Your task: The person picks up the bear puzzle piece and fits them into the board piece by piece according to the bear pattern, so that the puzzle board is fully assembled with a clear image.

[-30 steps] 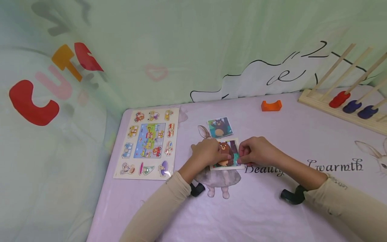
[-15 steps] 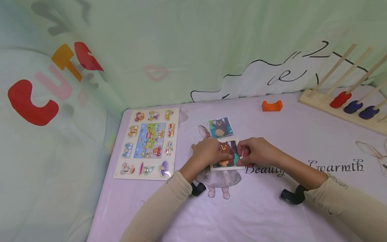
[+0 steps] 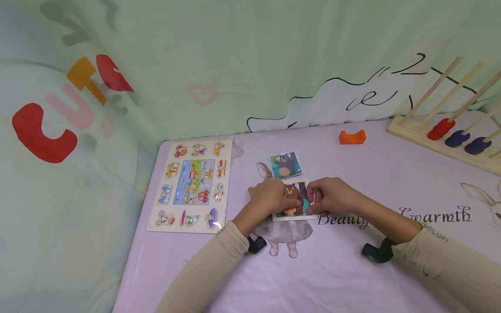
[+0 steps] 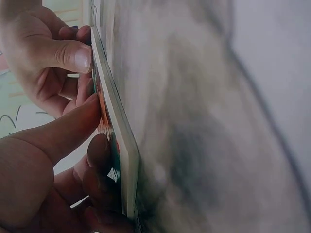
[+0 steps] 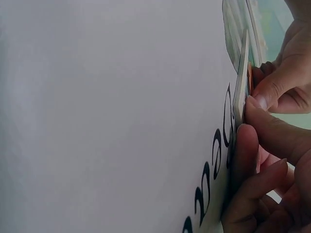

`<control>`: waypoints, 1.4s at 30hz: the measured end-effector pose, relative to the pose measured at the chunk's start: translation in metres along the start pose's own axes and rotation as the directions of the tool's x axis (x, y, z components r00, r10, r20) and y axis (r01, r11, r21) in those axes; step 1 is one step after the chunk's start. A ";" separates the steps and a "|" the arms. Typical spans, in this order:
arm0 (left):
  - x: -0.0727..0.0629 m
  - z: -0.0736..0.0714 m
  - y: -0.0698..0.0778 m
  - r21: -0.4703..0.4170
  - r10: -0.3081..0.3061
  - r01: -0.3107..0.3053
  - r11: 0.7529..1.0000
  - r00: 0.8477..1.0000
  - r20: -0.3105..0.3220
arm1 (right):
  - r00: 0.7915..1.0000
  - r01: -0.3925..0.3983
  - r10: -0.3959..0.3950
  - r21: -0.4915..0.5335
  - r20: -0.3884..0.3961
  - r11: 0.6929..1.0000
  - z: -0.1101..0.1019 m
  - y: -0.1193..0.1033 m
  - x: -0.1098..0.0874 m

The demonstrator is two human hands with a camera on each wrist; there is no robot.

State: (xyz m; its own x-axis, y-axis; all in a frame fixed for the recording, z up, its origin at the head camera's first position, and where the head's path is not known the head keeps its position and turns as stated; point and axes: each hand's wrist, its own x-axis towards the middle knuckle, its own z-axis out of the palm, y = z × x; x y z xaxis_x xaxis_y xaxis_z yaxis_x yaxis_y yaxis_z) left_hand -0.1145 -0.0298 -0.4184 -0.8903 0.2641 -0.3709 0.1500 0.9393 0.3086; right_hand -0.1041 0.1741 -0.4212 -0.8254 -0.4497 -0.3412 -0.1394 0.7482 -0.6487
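A small bear puzzle, a thin pale-edged board with a brown bear picture, lies in front of me on the cloth. My left hand holds it at the left, thumb across the picture and fingers curled at its edge. At the right edge, my right hand pinches the board between thumb and bent fingers. The left wrist view shows the board's pale edge tilted, with both thumbs on the picture side. Part of the picture is hidden by the hands. Just beyond lies a matching bear card.
To the left lies a knobbed vehicle puzzle board. An orange notched block sits at the back, and a wooden bead rack with red and blue beads stands at the far right. A curtain hangs behind the table.
The right hand's fingertips have shifted slightly left along the puzzle's right side. The left hand and the other things look the same.
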 end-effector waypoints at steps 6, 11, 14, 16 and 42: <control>0.000 -0.001 0.001 0.015 -0.011 0.011 1.000 1.000 0.008 | 1.000 -0.008 0.008 -0.007 -0.001 1.000 0.001 -0.002 0.001; 0.000 -0.001 0.001 0.012 -0.011 0.010 1.000 1.000 0.015 | 1.000 -0.026 0.026 -0.005 0.003 1.000 0.001 -0.004 0.003; 0.000 -0.001 0.002 0.010 -0.018 0.018 1.000 1.000 0.014 | 0.999 -0.039 0.039 -0.011 -0.005 0.999 0.000 -0.004 0.004; 0.001 -0.001 0.002 0.005 -0.025 0.025 1.000 1.000 0.016 | 0.999 -0.052 0.051 -0.016 -0.014 0.999 0.000 -0.005 0.005; -0.004 0.002 -0.019 -0.099 0.200 -0.198 0.975 0.980 0.015 | 0.999 0.005 -0.006 -0.011 -0.032 1.000 -0.001 -0.002 -0.004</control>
State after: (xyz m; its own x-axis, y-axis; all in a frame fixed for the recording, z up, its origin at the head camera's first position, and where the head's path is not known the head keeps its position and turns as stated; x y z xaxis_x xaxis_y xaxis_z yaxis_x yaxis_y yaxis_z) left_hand -0.1132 -0.0486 -0.4243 -0.8356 0.4500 -0.3149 0.2797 0.8421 0.4611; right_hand -0.1009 0.1751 -0.4182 -0.8418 -0.4379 -0.3156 -0.1499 0.7514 -0.6426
